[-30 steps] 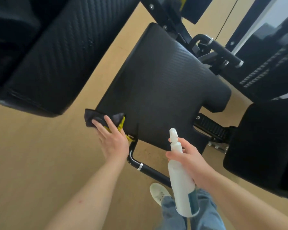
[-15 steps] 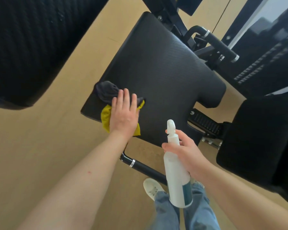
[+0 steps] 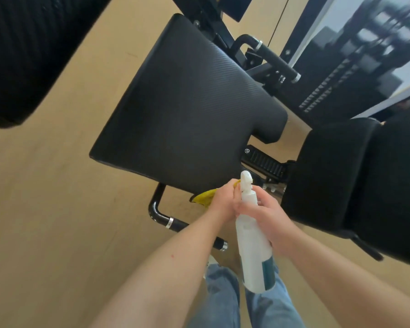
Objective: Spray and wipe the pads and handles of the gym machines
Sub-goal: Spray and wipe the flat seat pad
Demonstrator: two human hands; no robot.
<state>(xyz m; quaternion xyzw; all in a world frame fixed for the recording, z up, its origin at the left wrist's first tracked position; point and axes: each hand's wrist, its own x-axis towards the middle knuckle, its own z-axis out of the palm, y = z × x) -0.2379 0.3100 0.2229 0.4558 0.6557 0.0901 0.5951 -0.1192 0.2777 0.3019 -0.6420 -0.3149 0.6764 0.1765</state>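
Head view: left hand (image 3: 223, 202) clutches yellow cloth (image 3: 203, 196) by the pad (image 3: 187, 110) edge, right hand (image 3: 268, 215) grips spray bottle (image 3: 253, 252).

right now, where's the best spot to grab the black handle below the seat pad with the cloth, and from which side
Grip the handle on its straight run past the chrome ring, not the bend rising to the seat pad. Come from above with the left hand, which holds the yellow cloth: the round bar lies nearly level over open floor, so it can likely be wrapped.
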